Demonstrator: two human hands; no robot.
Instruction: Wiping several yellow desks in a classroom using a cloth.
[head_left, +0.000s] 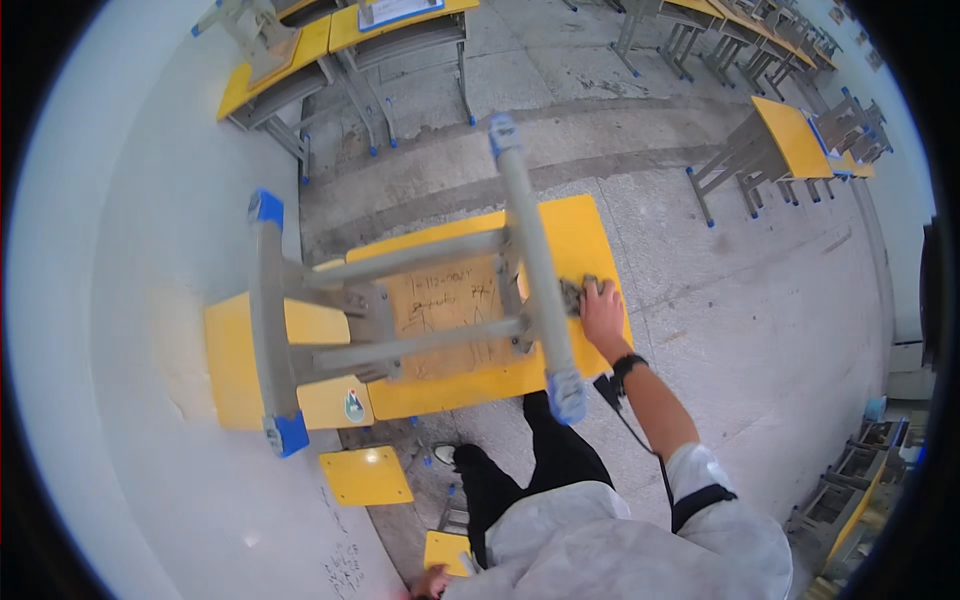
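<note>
My right hand (602, 315) presses a crumpled dark grey cloth (574, 295) onto the right end of a yellow desktop (574, 225). An upturned stool lies on that desk, its grey metal legs (536, 247) with blue end caps pointing up at me. The bare wooden underside of its seat (442, 300) bears handwriting. At the bottom edge, my left hand (431, 583) is partly cut off, close to a small yellow stool seat (448, 553); whether it grips anything is unclear.
Another yellow desktop (240, 360) adjoins on the left, against the white wall (165, 225). A yellow seat (367, 476) stands below it. Desks with upturned stools (274, 45) stand at the far left, and more desks (795, 139) at right. Concrete floor (735, 300) lies between.
</note>
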